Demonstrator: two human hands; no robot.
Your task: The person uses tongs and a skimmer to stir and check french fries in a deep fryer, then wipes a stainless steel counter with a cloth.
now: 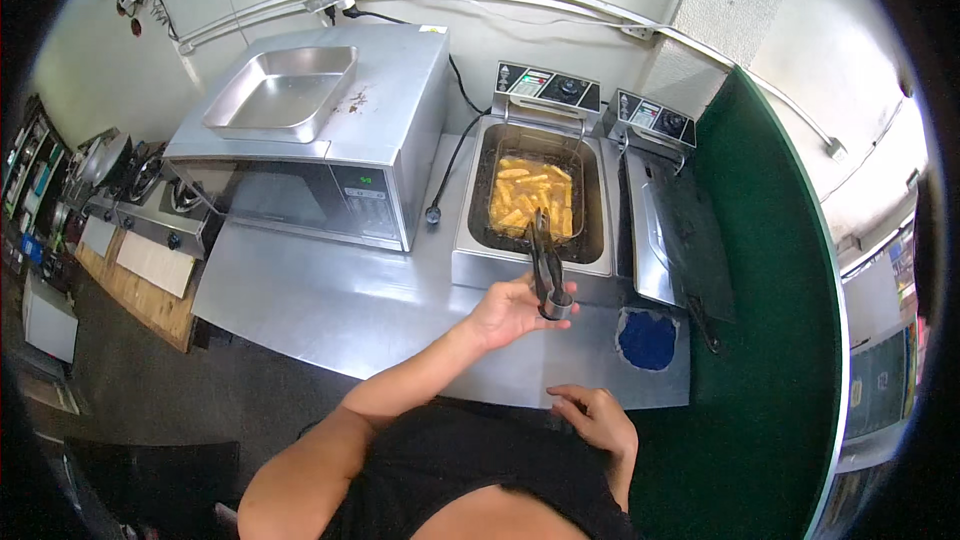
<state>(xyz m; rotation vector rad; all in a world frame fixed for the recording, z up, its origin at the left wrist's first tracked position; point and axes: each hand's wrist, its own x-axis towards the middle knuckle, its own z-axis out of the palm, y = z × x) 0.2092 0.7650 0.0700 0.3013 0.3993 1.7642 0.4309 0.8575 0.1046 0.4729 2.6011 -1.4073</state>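
My left hand (513, 311) grips a pair of black tongs (547, 262) near their metal-capped end. The tongs point away from me, over the near part of an electric deep fryer (463, 240). Inside it, a wire basket (581, 184) sits in the oil with several golden, stick-shaped pieces of food (517, 187). From this angle I cannot tell whether the tong tips touch the food. My right hand (598, 418) is low, by the counter's front edge, loosely bent with nothing in it.
A microwave oven (300, 202) stands left of the fryer, bearing a shallow metal tray (270, 101). To the right are a second, covered fryer (646, 217), a blue patch (647, 339) on the steel counter (337, 300), and a green partition (772, 240). An unplugged cord's plug (433, 215) lies between the appliances.
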